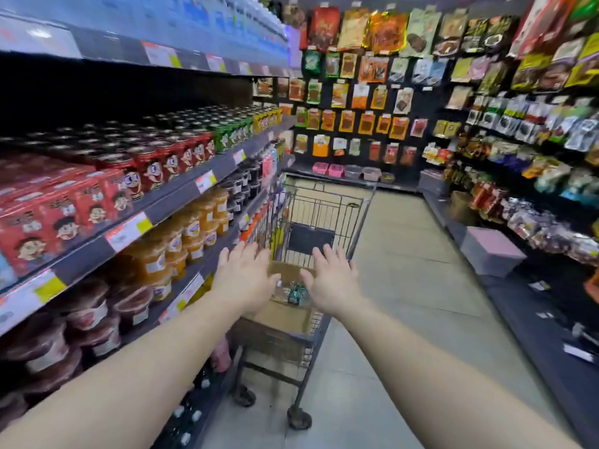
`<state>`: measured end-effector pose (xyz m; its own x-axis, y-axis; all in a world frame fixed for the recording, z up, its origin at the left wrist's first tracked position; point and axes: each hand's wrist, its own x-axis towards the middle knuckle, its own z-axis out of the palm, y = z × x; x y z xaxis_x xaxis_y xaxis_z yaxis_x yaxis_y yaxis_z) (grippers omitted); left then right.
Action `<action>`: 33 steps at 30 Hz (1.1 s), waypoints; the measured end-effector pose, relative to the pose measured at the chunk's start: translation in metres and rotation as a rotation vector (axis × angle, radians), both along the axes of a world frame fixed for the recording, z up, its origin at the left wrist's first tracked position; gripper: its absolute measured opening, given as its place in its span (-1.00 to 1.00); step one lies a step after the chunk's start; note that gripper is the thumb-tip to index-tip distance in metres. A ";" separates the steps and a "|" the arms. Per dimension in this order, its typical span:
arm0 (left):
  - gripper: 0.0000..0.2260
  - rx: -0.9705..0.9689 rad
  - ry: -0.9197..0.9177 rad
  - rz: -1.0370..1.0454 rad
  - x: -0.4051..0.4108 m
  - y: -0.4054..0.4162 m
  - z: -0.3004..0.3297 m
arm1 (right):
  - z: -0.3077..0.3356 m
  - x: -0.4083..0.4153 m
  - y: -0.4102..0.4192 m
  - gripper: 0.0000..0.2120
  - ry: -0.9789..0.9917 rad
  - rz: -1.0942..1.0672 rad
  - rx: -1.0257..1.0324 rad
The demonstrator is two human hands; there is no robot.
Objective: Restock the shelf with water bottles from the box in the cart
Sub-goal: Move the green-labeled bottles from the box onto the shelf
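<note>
Shop aisle with a pale floor (405, 254) and stocked shelving on both sides. Water bottles (293, 293) lie in an open cardboard box (282, 315) that sits in the near end of a wire cart (324, 209); only a few caps and teal labels show between the hands. The left hand (243, 277) and right hand (334, 280) both reach out over the box, palms down, fingers (324, 254) spread wide and straight, holding nothing. Whether either hand touches the box or bottles cannot be told. The cart stands just beside the left shelf (181, 202), which carries red cartons (58, 218) and cans (168, 157) on one level, orange jars (194, 228) on the level below, and dark red jars (90, 312) nearer the camera. Hanging snack packs (366, 79) cover the far wall and the right side. A pink-topped bin (489, 251) sits low on the right, well apart from the cart.
</note>
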<state>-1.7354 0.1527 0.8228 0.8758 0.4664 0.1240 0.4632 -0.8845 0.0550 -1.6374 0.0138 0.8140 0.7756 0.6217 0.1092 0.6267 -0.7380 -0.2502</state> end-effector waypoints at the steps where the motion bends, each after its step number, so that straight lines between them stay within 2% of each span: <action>1: -0.43 -0.012 -0.003 -0.013 0.024 0.002 -0.003 | -0.004 0.022 0.001 -0.41 0.005 -0.018 0.008; 5: -0.42 -0.024 0.000 0.000 0.114 0.017 -0.014 | -0.020 0.114 0.020 -0.40 0.015 -0.010 -0.008; 13: -0.40 -0.092 -0.004 0.188 0.242 0.077 -0.033 | -0.028 0.273 0.095 -0.41 -0.014 0.207 -0.065; 19: -0.38 -0.197 0.148 0.359 0.258 0.130 -0.079 | -0.083 0.319 0.184 -0.41 0.096 0.390 -0.155; 22: -0.38 -0.254 0.204 0.409 0.270 0.168 -0.105 | -0.114 0.341 0.215 -0.41 0.147 0.400 -0.201; 33: -0.35 -0.438 0.208 0.611 0.327 0.226 -0.199 | -0.214 0.430 0.291 -0.37 0.194 0.501 -0.405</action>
